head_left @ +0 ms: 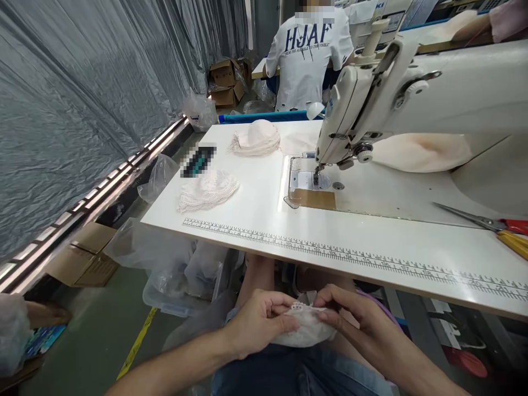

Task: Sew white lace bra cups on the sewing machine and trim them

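Note:
Over my lap, below the table's front edge, I hold a small white fabric piece (307, 329) with a lacy edge. My left hand (264, 319) pinches its left side between thumb and fingers. At its right side my right hand (350, 313) grips the edge in the same way. On the table beyond lie a stack of pale lace-edged pieces (208, 190) at the left and a pile of pale pink fabric pieces (258, 137) farther back. The white sewing machine (355, 110) stands at the right, its presser foot (316, 177) over the needle plate.
Scissors (487, 220) with red and yellow handles lie at the table's right. A printed ruler (289, 242) runs along the front edge. Pale fabric (424, 151) lies under the machine arm. Plastic bags and cardboard boxes (84, 256) stand left; a person (307, 60) sits ahead.

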Motion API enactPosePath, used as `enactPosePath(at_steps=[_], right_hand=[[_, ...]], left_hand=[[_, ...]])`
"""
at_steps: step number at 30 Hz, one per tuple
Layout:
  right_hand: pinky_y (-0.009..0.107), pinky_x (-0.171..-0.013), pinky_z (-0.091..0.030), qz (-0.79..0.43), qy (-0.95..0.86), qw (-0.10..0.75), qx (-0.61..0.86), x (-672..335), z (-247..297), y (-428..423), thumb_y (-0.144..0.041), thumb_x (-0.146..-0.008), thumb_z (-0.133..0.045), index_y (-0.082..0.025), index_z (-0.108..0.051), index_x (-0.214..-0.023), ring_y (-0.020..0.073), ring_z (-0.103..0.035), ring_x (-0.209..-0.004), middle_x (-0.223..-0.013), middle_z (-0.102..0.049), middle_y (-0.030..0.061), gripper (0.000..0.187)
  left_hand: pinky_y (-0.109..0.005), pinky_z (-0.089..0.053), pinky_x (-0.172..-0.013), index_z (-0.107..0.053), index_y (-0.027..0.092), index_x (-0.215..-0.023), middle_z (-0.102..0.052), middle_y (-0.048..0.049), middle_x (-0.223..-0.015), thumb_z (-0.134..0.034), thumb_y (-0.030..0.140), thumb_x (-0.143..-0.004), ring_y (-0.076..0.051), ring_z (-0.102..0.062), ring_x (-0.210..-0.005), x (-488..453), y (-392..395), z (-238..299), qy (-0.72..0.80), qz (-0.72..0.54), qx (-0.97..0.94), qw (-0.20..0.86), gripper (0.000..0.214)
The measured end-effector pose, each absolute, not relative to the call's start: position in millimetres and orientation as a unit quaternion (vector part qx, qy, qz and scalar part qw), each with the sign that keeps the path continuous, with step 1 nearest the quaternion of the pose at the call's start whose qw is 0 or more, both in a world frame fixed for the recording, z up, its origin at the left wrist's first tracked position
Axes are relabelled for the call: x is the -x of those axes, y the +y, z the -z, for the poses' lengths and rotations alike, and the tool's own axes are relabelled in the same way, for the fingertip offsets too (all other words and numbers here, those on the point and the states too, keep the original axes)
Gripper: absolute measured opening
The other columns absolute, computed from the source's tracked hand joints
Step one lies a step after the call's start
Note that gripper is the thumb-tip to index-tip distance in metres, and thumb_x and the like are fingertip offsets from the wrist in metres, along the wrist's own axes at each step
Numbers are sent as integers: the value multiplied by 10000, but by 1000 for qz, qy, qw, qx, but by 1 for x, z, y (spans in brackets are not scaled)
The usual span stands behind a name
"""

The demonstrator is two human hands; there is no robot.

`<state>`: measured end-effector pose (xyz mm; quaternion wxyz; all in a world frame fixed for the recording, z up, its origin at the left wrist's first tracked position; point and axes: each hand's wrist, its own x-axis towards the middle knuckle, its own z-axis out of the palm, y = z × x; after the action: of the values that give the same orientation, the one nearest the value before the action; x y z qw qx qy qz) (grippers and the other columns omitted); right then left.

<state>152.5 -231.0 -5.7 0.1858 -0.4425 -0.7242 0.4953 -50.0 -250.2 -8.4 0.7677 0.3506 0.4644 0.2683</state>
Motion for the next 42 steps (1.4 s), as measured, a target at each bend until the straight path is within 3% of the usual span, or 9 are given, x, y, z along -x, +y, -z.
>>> enactPosePath(at_steps=[4,9,13,17,20,24,31,38,42], right_hand=[[242,-592,-392,-496,-745,194,402,-148,3,-231,-374,-963,-409,-212,-561,-786,143,-536,-675,-744,-566,1,284],[244,-604,-391,-465,-774,166,397,-145,-2,-228,-292,-955,-438,-220,-575,-829,142,-546,-697,-773,-570,0,200],[241,-605,-374,-441,-797,139,389,-144,-2,-229,-223,-927,-465,-233,-579,-815,141,-542,-714,-785,-569,-5,160],[231,-584,-381,-450,-769,127,436,-146,-2,-229,-275,-895,-498,-249,-554,-844,155,-547,-724,-805,-593,-7,80],[227,-557,-378,-474,-744,130,453,-151,1,-226,-335,-910,-464,-250,-534,-823,152,-530,-673,-752,-584,-18,141],[236,-565,-372,-521,-725,128,431,-160,9,-226,-356,-955,-387,-237,-520,-805,143,-494,-635,-702,-544,-24,232],[313,-810,-438,-587,-676,128,426,-169,13,-243,-445,-918,-474,-301,-528,-1048,208,-563,-949,-1012,-606,15,201],[281,-817,-463,-556,-696,132,435,-170,16,-248,-381,-916,-487,-303,-548,-1017,190,-588,-948,-1016,-623,0,142],[289,-862,-459,-554,-702,137,426,-171,22,-250,-387,-938,-448,-312,-504,-1125,196,-569,-1023,-1100,-596,20,209]], left_hand=[[-242,-438,-742,-702,128,-1015,-707,-74,-837,-829,363,-577,-126,-600,-719,52,-251,8,432,-246,-332,802,513],[-253,-444,-752,-691,131,-1038,-703,-71,-832,-832,304,-582,-134,-606,-731,51,-253,5,415,-234,-331,814,508],[-244,-432,-741,-692,119,-1009,-692,-71,-872,-820,315,-595,-137,-598,-746,44,-253,4,429,-223,-335,809,475],[-240,-416,-709,-702,112,-986,-693,-67,-841,-761,396,-661,-147,-592,-739,38,-250,7,472,-218,-379,765,435],[-232,-401,-651,-725,106,-938,-698,-73,-789,-726,455,-683,-132,-567,-669,40,-248,10,512,-217,-397,730,432],[-224,-384,-608,-743,111,-905,-689,-66,-721,-778,473,-596,-108,-524,-593,49,-245,11,528,-183,-387,733,477],[-228,-391,-613,-753,118,-854,-677,-50,-665,-805,479,-539,-107,-527,-580,57,-244,7,533,-131,-375,747,481],[-227,-434,-660,-724,144,-960,-696,-41,-715,-798,415,-574,-114,-588,-629,56,-245,11,511,-137,-370,764,477],[-244,-460,-736,-700,135,-997,-713,-71,-848,-779,322,-616,-149,-639,-760,56,-245,10,491,-154,-393,762,431]])
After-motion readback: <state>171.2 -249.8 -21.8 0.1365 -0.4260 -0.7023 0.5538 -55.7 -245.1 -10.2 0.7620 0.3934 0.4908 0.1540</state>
